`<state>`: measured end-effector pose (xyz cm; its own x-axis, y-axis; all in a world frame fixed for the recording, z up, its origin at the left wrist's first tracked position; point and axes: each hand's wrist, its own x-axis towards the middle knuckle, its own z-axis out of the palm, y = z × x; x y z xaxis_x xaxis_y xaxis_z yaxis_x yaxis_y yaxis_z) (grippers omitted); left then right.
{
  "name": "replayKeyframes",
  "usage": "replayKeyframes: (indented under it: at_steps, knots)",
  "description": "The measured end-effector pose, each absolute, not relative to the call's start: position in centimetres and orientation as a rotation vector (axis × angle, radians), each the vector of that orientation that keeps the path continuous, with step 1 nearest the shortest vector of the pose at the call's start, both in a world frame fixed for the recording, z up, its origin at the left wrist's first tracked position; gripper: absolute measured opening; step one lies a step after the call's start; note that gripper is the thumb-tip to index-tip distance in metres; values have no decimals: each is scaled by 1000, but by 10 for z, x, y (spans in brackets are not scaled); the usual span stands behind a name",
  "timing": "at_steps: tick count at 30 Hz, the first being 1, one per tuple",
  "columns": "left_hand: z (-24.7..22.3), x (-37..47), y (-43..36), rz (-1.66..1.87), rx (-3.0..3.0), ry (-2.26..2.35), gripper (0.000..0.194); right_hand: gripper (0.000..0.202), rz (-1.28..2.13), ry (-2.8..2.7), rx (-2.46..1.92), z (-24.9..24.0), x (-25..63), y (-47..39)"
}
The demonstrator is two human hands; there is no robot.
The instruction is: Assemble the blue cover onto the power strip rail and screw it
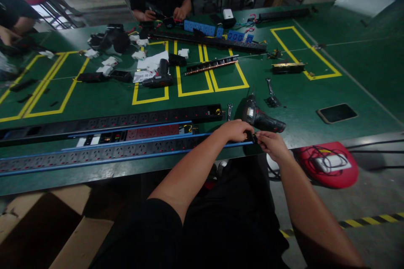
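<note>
A long blue-edged socket strip [126,151] lies along the table's front edge. At its right end my left hand [237,130] rests with bent fingers on the strip's end. My right hand [269,142] pinches something small beside that same end, too small to make out. Just behind both hands lies a black power drill [260,115]. A wrench [230,112] is to the left of the drill. Behind the blue-edged strip are a strip with dark red sockets [153,132] and a long black socket strip [142,118].
A phone [337,113] lies at the right. A second drill [159,76], a narrow metal-edged strip [211,65] and blue socket blocks [200,28] are farther back. A person's hands [179,13] work across the table. A red stool [328,166] holds cables; a cardboard box [85,235] stands below left.
</note>
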<state>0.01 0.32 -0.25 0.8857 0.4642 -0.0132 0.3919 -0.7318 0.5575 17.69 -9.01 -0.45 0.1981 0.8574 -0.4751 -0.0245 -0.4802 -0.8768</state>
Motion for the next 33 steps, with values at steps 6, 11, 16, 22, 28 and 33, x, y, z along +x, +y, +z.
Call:
replayKeyframes:
  at_steps: [6, 11, 16, 22, 28, 33]
  knots:
    - [-3, 0, 3, 161, 2477, 618, 36, 36, 1448, -762, -1646, -4, 177, -92]
    - [-2, 0, 3, 171, 2482, 606, 35, 34, 1446, -766, -1641, -5, 176, -91]
    - [-4, 0, 4, 168, 2474, 629, 35, 32, 1444, -773, -1669, -4, 174, -91]
    - [-3, 0, 3, 174, 2462, 629, 36, 30, 1471, -794, -1704, -5, 177, -90]
    - [0, -1, 3, 168, 2475, 633, 34, 28, 1499, -807, -1717, -9, 182, -89]
    - [1, 0, 4, 129, 2468, 625, 34, 26, 1504, -828, -1712, -11, 183, -89]
